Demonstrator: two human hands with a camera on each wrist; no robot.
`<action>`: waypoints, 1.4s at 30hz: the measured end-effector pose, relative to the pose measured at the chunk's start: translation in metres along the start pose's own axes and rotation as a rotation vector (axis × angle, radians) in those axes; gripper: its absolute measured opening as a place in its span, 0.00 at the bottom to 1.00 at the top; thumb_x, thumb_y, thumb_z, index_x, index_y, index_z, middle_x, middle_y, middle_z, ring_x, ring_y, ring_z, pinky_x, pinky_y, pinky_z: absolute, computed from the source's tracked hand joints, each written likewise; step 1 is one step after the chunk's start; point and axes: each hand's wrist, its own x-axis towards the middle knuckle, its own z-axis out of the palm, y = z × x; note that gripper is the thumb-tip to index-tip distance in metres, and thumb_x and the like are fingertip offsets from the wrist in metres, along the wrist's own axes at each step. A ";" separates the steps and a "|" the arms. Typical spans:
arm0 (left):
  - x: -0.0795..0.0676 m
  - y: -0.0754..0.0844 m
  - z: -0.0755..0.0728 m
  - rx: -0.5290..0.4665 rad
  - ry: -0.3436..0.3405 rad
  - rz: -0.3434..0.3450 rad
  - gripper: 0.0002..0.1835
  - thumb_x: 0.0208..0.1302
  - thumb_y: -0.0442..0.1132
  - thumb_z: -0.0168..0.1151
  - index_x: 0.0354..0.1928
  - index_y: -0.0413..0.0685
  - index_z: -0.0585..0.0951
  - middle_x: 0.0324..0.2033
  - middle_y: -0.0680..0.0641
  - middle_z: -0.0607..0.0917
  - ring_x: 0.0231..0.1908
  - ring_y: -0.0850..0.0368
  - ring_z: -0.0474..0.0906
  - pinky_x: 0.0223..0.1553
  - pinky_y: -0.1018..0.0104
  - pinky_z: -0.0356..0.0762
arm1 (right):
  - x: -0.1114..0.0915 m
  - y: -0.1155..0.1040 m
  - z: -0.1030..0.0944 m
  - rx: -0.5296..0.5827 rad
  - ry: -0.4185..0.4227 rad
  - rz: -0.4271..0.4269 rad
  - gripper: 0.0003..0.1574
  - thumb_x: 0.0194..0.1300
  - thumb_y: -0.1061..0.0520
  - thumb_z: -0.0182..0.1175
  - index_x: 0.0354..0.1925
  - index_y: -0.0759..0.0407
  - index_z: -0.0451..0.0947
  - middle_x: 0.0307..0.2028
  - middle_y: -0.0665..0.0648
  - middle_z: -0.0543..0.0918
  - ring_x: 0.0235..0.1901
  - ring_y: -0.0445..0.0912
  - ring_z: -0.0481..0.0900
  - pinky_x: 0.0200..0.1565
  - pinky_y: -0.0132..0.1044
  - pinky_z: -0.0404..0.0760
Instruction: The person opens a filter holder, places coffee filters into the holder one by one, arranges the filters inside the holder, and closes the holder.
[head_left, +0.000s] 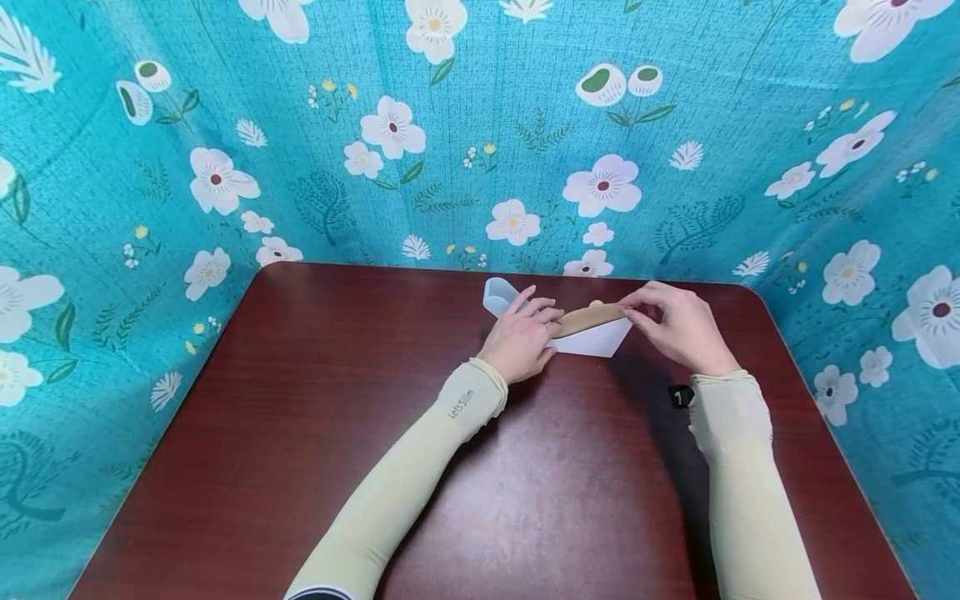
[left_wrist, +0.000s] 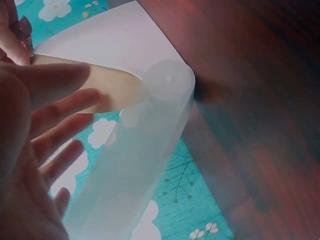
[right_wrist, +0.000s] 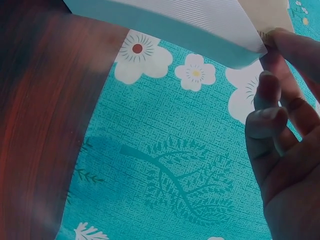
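Observation:
In the head view a white box-like piece (head_left: 591,342) with slanted ends stands near the table's back edge. Along its top runs a tan strip (head_left: 597,316) with a small rounded tab. My right hand (head_left: 678,323) pinches the strip's right end between thumb and fingertips. Across its left end lies my left hand (head_left: 521,337), fingers spread and fairly straight, touching the strip. Behind that hand a translucent pale-blue trough (head_left: 501,293) sticks out; the left wrist view shows its rounded end (left_wrist: 170,80) meeting the white piece's corner. Fine ridges mark the white side (right_wrist: 205,20) in the right wrist view.
The dark reddish-brown tabletop (head_left: 360,375) ends just behind the white piece, against a turquoise flowered cloth (head_left: 450,167) hanging at the back and sides. Pale sleeves cover both forearms, and a small black item (head_left: 681,397) sits beside the right cuff.

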 end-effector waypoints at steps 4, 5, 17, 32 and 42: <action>0.002 0.001 -0.003 -0.076 0.050 0.000 0.21 0.72 0.50 0.63 0.65 0.57 0.82 0.66 0.58 0.80 0.73 0.58 0.66 0.81 0.59 0.41 | 0.001 0.000 0.002 -0.043 0.013 -0.032 0.12 0.61 0.60 0.75 0.45 0.55 0.90 0.37 0.56 0.87 0.32 0.48 0.76 0.34 0.46 0.76; 0.002 0.002 -0.003 -0.091 0.054 -0.001 0.21 0.72 0.50 0.63 0.65 0.57 0.82 0.66 0.59 0.81 0.73 0.58 0.67 0.81 0.59 0.42 | 0.001 0.000 0.002 -0.054 0.017 -0.039 0.12 0.61 0.60 0.75 0.45 0.55 0.90 0.37 0.56 0.87 0.33 0.48 0.76 0.34 0.47 0.76; 0.003 0.003 0.003 -0.125 -0.008 0.000 0.23 0.72 0.51 0.64 0.66 0.58 0.82 0.63 0.58 0.83 0.74 0.58 0.65 0.82 0.59 0.41 | 0.002 0.000 0.011 -0.093 0.039 -0.046 0.08 0.61 0.61 0.75 0.40 0.56 0.91 0.41 0.56 0.83 0.42 0.51 0.75 0.35 0.51 0.79; -0.002 0.010 0.007 -0.018 -0.019 0.010 0.34 0.73 0.50 0.63 0.78 0.56 0.67 0.76 0.54 0.69 0.78 0.60 0.59 0.82 0.57 0.36 | 0.007 -0.002 0.012 -0.146 0.020 -0.022 0.04 0.62 0.59 0.73 0.37 0.57 0.90 0.47 0.59 0.79 0.48 0.56 0.73 0.37 0.56 0.80; -0.004 0.012 0.011 0.052 -0.028 0.015 0.38 0.73 0.52 0.61 0.81 0.54 0.61 0.77 0.55 0.68 0.80 0.59 0.56 0.82 0.57 0.35 | 0.005 -0.002 0.016 -0.144 0.051 0.010 0.07 0.62 0.59 0.73 0.39 0.59 0.90 0.48 0.61 0.79 0.47 0.57 0.75 0.36 0.57 0.81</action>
